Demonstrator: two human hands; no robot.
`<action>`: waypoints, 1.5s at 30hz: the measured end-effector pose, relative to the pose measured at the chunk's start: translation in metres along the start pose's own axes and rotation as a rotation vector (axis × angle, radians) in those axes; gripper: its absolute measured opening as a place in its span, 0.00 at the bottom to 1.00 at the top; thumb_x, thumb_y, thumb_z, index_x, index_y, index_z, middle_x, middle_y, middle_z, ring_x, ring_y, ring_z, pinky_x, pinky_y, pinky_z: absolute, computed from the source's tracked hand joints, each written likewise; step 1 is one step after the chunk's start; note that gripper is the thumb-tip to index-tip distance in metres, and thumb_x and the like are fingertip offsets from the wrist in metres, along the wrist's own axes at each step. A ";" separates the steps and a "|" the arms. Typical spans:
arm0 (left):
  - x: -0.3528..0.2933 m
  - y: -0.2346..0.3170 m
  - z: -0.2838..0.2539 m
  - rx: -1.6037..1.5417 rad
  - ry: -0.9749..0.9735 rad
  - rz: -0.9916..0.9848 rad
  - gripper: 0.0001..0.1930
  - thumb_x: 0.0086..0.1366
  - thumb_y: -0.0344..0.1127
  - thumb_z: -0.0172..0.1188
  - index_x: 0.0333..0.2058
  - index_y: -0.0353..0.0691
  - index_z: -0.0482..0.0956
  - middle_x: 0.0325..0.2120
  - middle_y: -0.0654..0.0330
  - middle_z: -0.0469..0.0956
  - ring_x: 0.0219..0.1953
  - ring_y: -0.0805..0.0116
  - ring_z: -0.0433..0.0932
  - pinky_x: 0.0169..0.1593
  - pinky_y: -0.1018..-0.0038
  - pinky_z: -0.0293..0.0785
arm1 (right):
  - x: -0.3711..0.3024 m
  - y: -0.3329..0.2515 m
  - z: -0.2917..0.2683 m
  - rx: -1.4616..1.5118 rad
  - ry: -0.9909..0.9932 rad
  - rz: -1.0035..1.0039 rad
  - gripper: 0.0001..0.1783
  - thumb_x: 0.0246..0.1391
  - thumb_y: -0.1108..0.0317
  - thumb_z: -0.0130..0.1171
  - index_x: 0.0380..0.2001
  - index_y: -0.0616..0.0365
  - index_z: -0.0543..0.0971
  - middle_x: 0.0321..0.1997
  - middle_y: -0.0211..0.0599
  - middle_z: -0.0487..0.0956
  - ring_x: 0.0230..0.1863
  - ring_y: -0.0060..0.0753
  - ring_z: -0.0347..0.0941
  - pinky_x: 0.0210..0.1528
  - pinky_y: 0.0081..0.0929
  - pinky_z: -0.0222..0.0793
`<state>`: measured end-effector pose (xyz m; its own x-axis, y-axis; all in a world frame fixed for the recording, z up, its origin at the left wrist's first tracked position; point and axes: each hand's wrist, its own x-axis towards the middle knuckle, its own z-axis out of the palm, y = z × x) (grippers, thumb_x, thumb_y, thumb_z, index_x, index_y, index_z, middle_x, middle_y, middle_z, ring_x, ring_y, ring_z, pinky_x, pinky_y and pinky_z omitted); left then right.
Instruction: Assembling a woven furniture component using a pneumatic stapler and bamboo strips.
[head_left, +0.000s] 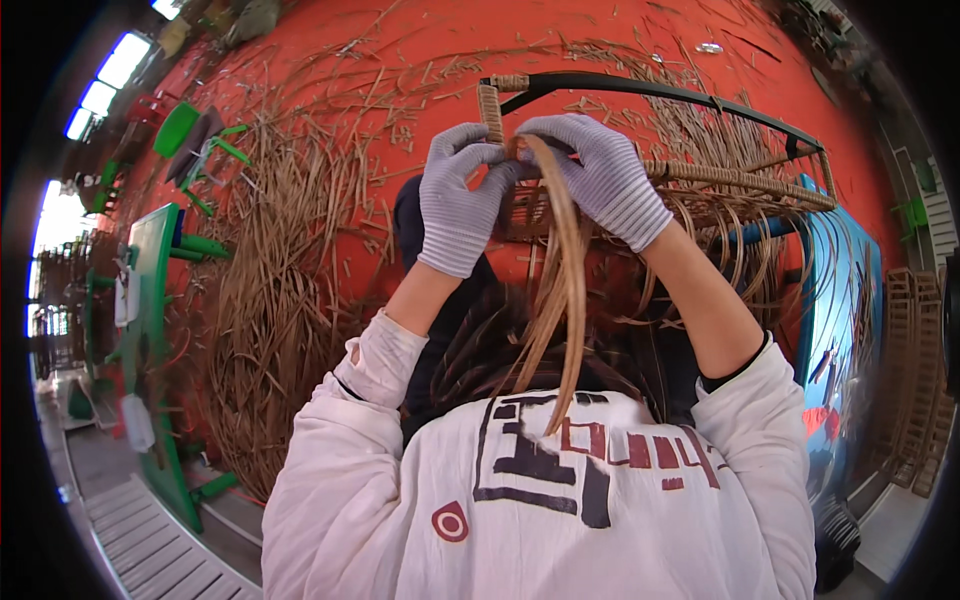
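My left hand (462, 205), in a pale striped glove, is closed with its thumb and fingers pinched at the lower end of a wrapped post. My right hand (605, 175), gloved the same way, bends over from the other side, its fingertips meeting the left ones. Between them a bundle of long brown rattan strips (568, 260) comes out and hangs down over my shirt. The strips belong with a black metal frame (640, 88), partly wound with rattan, that leans in front of me. Its woven part (740, 178) runs off to the right. The fingertips hide the exact gripping point.
A large heap of loose strips (285, 300) covers the red floor (440, 50) at left, with scraps scattered further off. A green table (150, 330) and a green stool (178, 130) stand left. At right are a blue table (845, 300) and stacked woven pieces (905, 370).
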<state>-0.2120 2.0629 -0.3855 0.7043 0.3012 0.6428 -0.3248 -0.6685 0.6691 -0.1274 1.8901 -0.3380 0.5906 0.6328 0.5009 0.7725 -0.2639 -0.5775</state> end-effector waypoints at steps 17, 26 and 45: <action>0.025 -0.029 0.016 -0.555 0.019 -0.590 0.09 0.62 0.31 0.70 0.38 0.32 0.84 0.37 0.62 0.80 0.36 0.76 0.78 0.42 0.78 0.75 | -0.010 0.047 -0.004 -0.222 0.041 -0.137 0.12 0.57 0.66 0.64 0.45 0.53 0.82 0.42 0.40 0.83 0.47 0.49 0.78 0.53 0.42 0.73; 0.048 -0.022 0.024 -0.511 0.096 -0.662 0.06 0.64 0.32 0.69 0.35 0.36 0.84 0.24 0.70 0.77 0.26 0.84 0.69 0.31 0.83 0.65 | 0.013 0.057 -0.004 -0.233 0.027 -0.066 0.11 0.56 0.65 0.64 0.43 0.53 0.83 0.41 0.39 0.84 0.47 0.46 0.79 0.56 0.41 0.71; 0.040 -0.019 -0.005 -0.595 0.014 -0.740 0.08 0.64 0.34 0.69 0.37 0.37 0.83 0.28 0.67 0.80 0.29 0.81 0.76 0.35 0.80 0.74 | -0.048 -0.005 -0.001 -0.186 0.086 -0.030 0.13 0.50 0.67 0.66 0.41 0.52 0.81 0.40 0.37 0.81 0.45 0.47 0.75 0.53 0.42 0.67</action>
<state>-0.1808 2.0913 -0.3704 0.8538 0.5202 -0.0191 -0.0695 0.1503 0.9862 -0.1593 1.8603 -0.3579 0.5780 0.5797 0.5743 0.8153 -0.3804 -0.4366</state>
